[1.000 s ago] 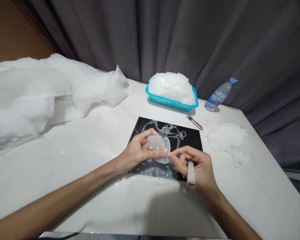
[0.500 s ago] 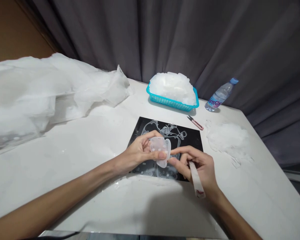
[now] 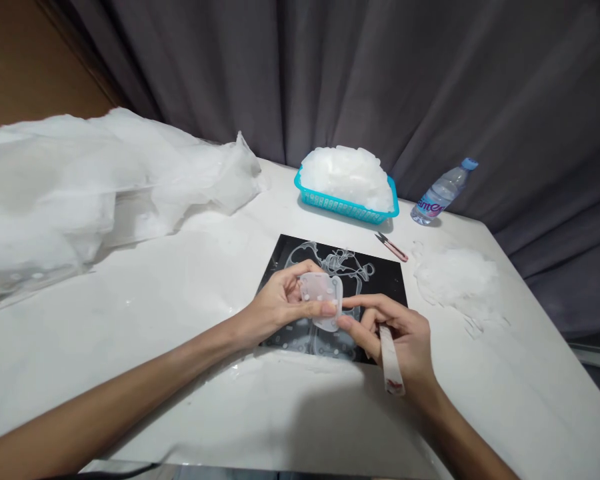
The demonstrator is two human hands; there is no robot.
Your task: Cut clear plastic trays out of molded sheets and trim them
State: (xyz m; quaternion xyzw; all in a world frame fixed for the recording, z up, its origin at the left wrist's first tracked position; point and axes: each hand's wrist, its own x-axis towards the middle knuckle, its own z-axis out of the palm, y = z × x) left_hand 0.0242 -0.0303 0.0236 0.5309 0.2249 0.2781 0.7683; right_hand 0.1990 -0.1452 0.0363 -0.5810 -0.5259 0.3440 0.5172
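My left hand (image 3: 277,300) pinches a small translucent plastic piece (image 3: 316,287) with rounded corners and several pale dots, its thumb lying across the front. The piece is raised over a black mat (image 3: 393,275). My right hand (image 3: 400,330) is at the piece's right edge, index fingertip and thumb tip touching or very near it. Tucked in the same hand is a flat, whitish strip-like handle (image 3: 392,367) with a reddish mark at its lower end; its other end is hidden by the fingers. Clear plastic offcuts (image 3: 365,270) and dotted translucent pieces lie on the mat.
Beyond the mat stands a turquoise basket (image 3: 347,208) heaped with whitish plastic pieces. Pink-handled thread snips (image 3: 393,247) lie before it. A water bottle (image 3: 440,195) and a pile of clear scraps (image 3: 460,280) are to the right. Large white plastic bags (image 3: 130,173) cover the left back.
The plastic piece has turned slightly in my fingers, and its right rim now looks straighter. The strip-like handle in my right hand has swung a little to the left.
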